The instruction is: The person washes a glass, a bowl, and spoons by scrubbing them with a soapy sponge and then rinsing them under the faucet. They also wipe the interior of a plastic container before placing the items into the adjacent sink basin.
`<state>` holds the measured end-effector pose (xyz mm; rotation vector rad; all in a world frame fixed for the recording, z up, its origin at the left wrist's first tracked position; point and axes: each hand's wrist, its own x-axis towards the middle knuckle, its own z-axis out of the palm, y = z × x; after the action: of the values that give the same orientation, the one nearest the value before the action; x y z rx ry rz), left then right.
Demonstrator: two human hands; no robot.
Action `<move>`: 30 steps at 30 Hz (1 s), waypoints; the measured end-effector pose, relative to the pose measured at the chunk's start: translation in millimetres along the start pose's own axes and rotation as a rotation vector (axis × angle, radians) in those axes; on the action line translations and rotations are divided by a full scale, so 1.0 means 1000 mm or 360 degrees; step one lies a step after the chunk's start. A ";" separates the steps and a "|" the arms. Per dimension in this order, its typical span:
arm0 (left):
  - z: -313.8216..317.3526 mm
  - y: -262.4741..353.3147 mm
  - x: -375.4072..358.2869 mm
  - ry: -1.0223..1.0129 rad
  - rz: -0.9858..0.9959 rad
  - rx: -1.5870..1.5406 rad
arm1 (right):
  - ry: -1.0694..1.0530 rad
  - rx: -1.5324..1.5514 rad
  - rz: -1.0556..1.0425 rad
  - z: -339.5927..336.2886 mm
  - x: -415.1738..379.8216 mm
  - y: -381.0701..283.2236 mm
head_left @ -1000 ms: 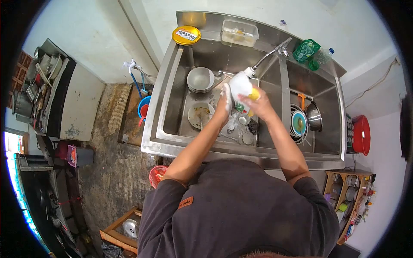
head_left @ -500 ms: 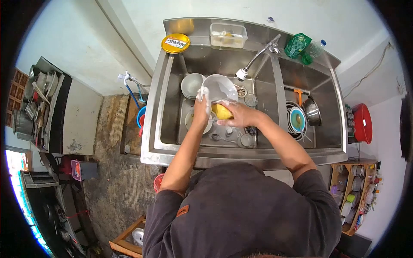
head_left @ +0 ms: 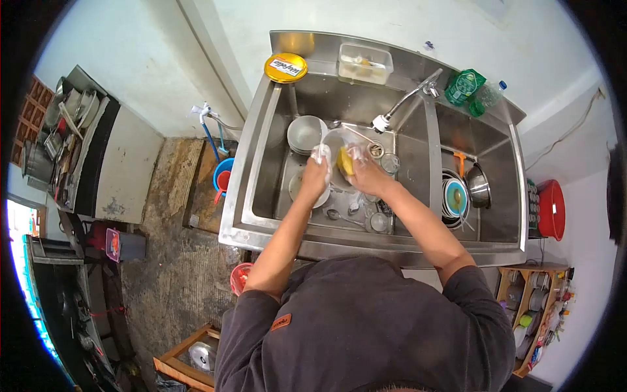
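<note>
We note the left hand gripping a clear plastic container at its rim, over the steel sink, just below the faucet. It is tipped on its side; its long axis cannot be told. The right hand presses a yellow sponge into it. Bowls lie beside; concrete floor to the left.

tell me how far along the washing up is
Done, it seems: a stack of bowls and a pot sit in the right basin. In hand: the left hand holds a clear container while the right hand scrubs it with a yellow sponge. Left: bowls, glasses and a spoon in the left basin.
</note>
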<state>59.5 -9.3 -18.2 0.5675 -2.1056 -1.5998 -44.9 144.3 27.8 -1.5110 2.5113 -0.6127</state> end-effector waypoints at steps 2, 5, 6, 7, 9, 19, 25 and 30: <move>0.019 -0.015 0.000 0.0041 -0.0012 -0.0068 | 0.0154 0.0072 0.0052 0.005 0.011 -0.012; 0.010 0.017 0.007 -0.0039 -0.0192 -0.0245 | 0.0506 0.0384 0.0017 0.015 0.018 -0.020; -0.005 0.025 0.010 -0.0114 -0.0368 -0.0385 | 0.0230 0.0386 -0.0137 0.005 0.015 -0.019; -0.018 0.028 0.013 -0.0186 -0.0542 -0.0525 | -0.0045 0.0384 -0.0294 -0.006 0.013 -0.017; -0.022 0.016 0.019 -0.0170 -0.0371 -0.0468 | -0.0087 0.0118 -0.0370 -0.015 0.018 -0.012; -0.013 -0.026 0.031 -0.0393 -0.0320 -0.0260 | 0.0200 -0.0148 -0.0120 -0.003 0.032 0.007; -0.009 -0.045 0.051 -0.0257 -0.0309 -0.0201 | -0.0076 0.0238 0.0100 -0.015 0.006 -0.015; -0.026 -0.090 0.102 0.0021 -0.0458 -0.0034 | 0.0341 0.0324 0.0714 -0.030 -0.035 0.002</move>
<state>-4.5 -109.5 -89.9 0.9051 -2.0678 -1.7611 -39.3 183.1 51.5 -0.8114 2.7106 -0.9515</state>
